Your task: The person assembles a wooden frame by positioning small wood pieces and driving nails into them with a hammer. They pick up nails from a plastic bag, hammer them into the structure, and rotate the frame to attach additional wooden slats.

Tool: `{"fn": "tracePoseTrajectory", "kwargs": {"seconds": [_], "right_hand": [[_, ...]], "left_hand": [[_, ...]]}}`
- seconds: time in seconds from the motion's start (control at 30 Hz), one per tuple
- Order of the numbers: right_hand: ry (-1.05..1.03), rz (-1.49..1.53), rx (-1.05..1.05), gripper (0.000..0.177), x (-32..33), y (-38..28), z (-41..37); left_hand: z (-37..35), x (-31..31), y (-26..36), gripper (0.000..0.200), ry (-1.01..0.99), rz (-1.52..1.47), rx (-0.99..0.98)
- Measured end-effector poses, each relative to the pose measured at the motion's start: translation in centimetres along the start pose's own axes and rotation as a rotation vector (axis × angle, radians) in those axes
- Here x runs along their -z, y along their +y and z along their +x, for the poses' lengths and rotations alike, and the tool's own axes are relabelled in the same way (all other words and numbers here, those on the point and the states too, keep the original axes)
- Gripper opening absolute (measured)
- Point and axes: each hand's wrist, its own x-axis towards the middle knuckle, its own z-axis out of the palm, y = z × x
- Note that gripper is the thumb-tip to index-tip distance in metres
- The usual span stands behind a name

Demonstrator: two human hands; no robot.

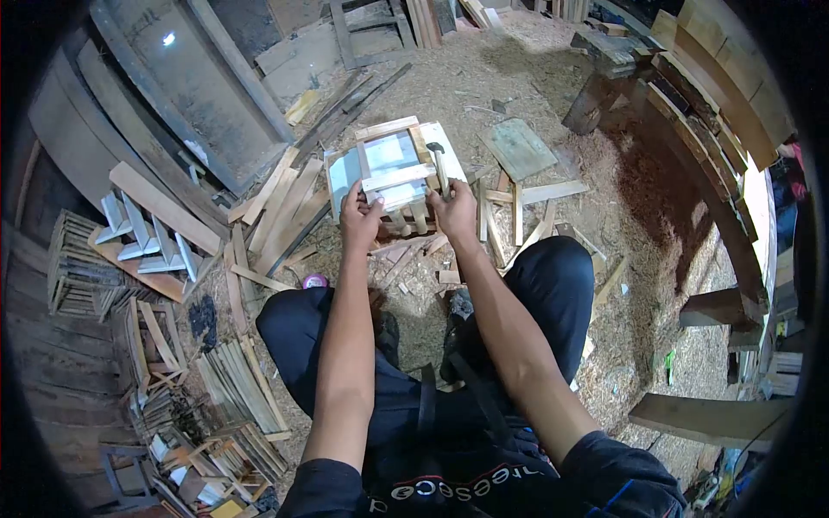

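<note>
A small rectangular wooden frame [399, 179] lies on a low work stand in front of me, with a pale bluish surface showing through its opening. My left hand [361, 217] is closed on the frame's near left corner, thumb on top. Just right of the frame, a hammer [441, 171] points away from me, its dark head at the far end. My right hand [455, 212] is closed around the lower part of its handle, close to the frame's near right corner. Pale wooden pieces [419, 217] stick out below the frame between my hands.
Wood shavings and offcuts cover the floor [518, 82]. A flat greenish board [519, 148] lies beyond on the right. Long planks [289, 211] lie left of the stand. Stacked slats [242, 386] are at lower left, and a heavy timber bench [704, 142] curves along the right.
</note>
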Motion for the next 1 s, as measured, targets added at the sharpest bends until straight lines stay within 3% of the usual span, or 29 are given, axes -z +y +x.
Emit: {"fn": "tracePoseTrajectory", "kwargs": {"seconds": [0.27,0.33,0.43,0.47,0.53,0.7,1.0], "right_hand": [[-0.037,0.058,0.007,0.036,0.1,1.0,-0.2],[0.007,0.268,-0.127,0.037,-0.7,1.9,-0.3],[-0.023,0.259,-0.214,0.038,-0.3,1.8,-0.3],[0.025,0.188,-0.164,0.038,-1.1,3.0,-0.1],[-0.071,0.244,-0.209,0.04,0.3,0.7,0.0],[-0.045,0.189,-0.158,0.044,-1.9,4.3,0.6],[0.047,0.068,-0.041,0.04,-1.1,1.8,0.0]], "left_hand": [[0.4,-0.1,-1.3,0.047,0.022,0.132,0.015],[0.4,-0.3,-0.6,0.042,0.141,-0.315,0.076],[0.2,0.4,-0.5,0.038,0.077,-0.125,0.057],[0.1,0.4,-0.7,0.036,0.078,-0.022,-0.055],[0.1,0.2,-0.9,0.035,0.059,-0.054,-0.04],[-0.1,-0.3,-0.6,0.06,0.033,-0.073,-0.007],[0.6,-0.5,-3.0,0.041,0.039,-0.117,0.026]]}}
